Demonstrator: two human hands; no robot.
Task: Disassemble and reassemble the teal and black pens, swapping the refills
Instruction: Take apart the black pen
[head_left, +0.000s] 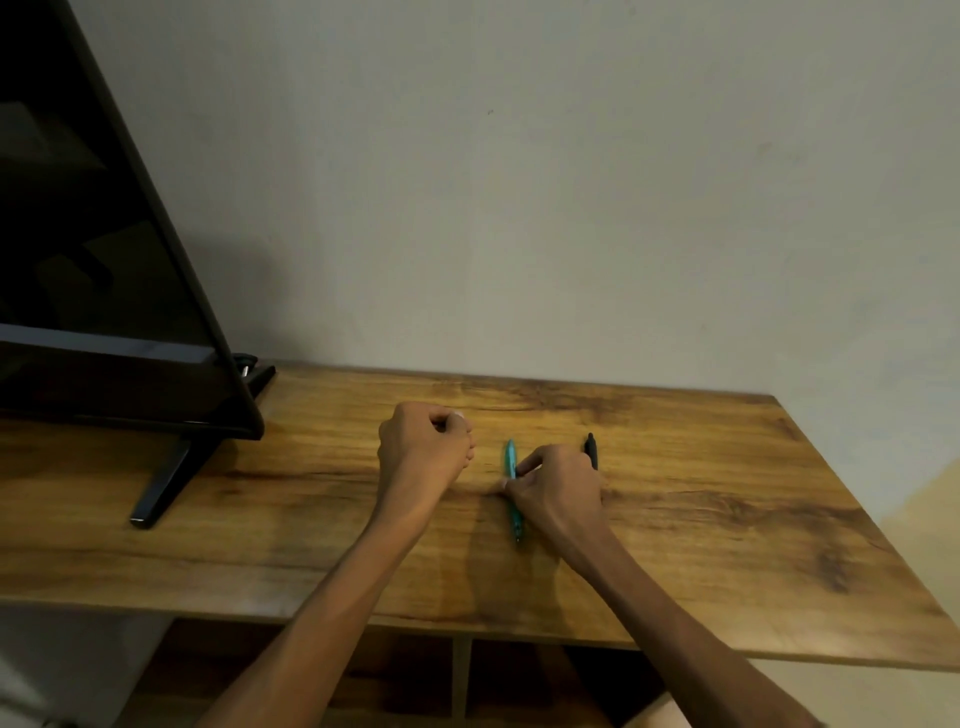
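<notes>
A teal pen (511, 457) lies on the wooden table (701, 509), pointing toward me. My right hand (558, 491) rests over its middle, thumb and forefinger pinched on the barrel. A black pen (591, 450) lies just to the right, partly hidden behind that hand. My left hand (423, 447) is curled into a loose fist on the table to the left of the teal pen, with nothing seen in it.
A black television (104, 291) on a slanted foot (166, 483) stands at the table's left. A plain wall rises right behind the table. Open shelf compartments (457, 680) sit under the front edge.
</notes>
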